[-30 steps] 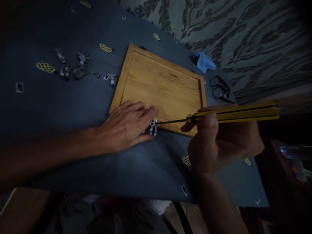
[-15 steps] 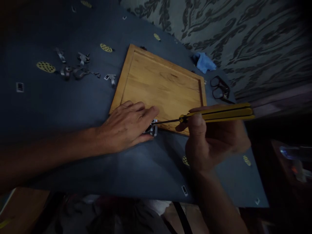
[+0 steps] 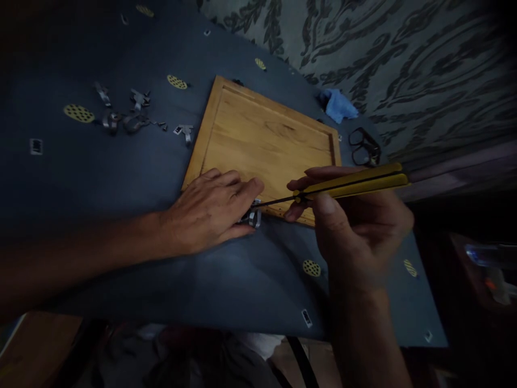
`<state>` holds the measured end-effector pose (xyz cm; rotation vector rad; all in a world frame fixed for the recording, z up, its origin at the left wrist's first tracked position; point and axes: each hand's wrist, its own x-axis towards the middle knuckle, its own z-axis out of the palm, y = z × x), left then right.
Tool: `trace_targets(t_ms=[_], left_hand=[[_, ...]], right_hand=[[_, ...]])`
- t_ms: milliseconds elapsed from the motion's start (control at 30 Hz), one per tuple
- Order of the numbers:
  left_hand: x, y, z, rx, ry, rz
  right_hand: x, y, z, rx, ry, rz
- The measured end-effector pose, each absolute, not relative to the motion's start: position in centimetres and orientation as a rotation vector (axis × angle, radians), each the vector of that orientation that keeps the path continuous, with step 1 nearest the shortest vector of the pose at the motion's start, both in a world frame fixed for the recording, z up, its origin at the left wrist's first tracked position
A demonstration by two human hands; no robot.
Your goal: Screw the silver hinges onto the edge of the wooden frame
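Observation:
A framed wooden panel (image 3: pixel 258 134) lies flat on the dark table. At its near edge sits a metal hinge (image 3: pixel 254 217), pinched between the thumb and index finger of my left hand (image 3: pixel 212 213). The other fingers of that hand rest curled on the panel's near left corner and partly cover the hinge. My right hand (image 3: pixel 359 231) grips the yellow handle of a screwdriver (image 3: pixel 347 184) between thumb and fingers. The screwdriver's thin shaft slants down to the left, its tip at the hinge; the exact contact point is too small to make out.
Several loose metal hinges (image 3: pixel 140 100) and small screws (image 3: pixel 162 126) lie left of the panel. A blue cloth (image 3: pixel 339 105) and dark-framed glasses (image 3: pixel 364 146) are at the right, near the patterned wall (image 3: pixel 363 59). The table's front edge (image 3: pixel 202 323) runs close to me.
My right hand has rolled around the screwdriver, and its fingers sit differently on the handle. The handle's rear end has shifted slightly left and up. My left hand stays in place.

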<state>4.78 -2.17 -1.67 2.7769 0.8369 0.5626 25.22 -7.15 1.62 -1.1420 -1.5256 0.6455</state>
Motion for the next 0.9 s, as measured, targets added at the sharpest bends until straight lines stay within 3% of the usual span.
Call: trace_targets(t_ms=[533, 900], left_hand=[[5.0, -2.3, -1.5, 2.761, 0.861, 0.535], [4.9, -2.3, -1.7, 2.761, 0.861, 0.561]], right_hand=[[24.7, -7.4, 0.6, -1.23, -1.533, 0.307], [24.5, -7.7, -0.4, -1.126, -1.425, 0.374]])
